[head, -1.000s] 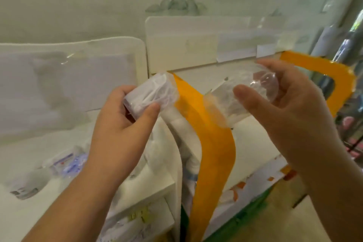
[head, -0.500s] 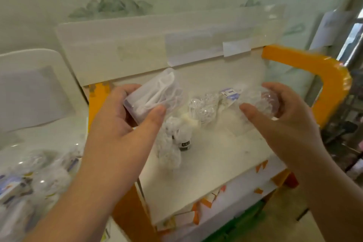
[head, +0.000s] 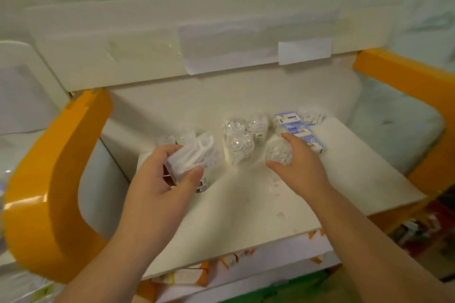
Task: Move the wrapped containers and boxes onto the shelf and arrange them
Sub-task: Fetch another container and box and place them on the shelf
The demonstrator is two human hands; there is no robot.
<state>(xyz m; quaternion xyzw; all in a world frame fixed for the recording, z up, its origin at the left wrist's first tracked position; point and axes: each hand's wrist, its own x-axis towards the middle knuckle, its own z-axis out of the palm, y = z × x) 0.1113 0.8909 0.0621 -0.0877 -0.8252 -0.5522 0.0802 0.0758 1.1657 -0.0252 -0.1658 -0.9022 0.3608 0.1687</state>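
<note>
My left hand (head: pixel 160 179) grips a clear wrapped pack of white picks (head: pixel 193 158), held low over the white shelf (head: pixel 246 204) at its left part. My right hand (head: pixel 300 167) is closed around a round clear wrapped container (head: pixel 279 152) that sits on or just above the shelf. Behind them, several clear wrapped containers (head: pixel 237 141) of white pieces stand in a row. Blue and white boxes (head: pixel 296 128) lie at the right end of the row, just beyond my right fingers. A small dark-labelled container (head: pixel 203 183) shows under my left thumb.
Orange curved side frames (head: pixel 56 179) bound the shelf on the left and on the right (head: pixel 413 91). A white back panel (head: pixel 172 39) with taped paper rises behind. A lower shelf with orange and white packs (head: pixel 187 275) lies beneath the front edge.
Both hands have dropped from chest height down onto the shelf, each carrying its item. My view has swung right and closer, so the shelf now fills the frame.
</note>
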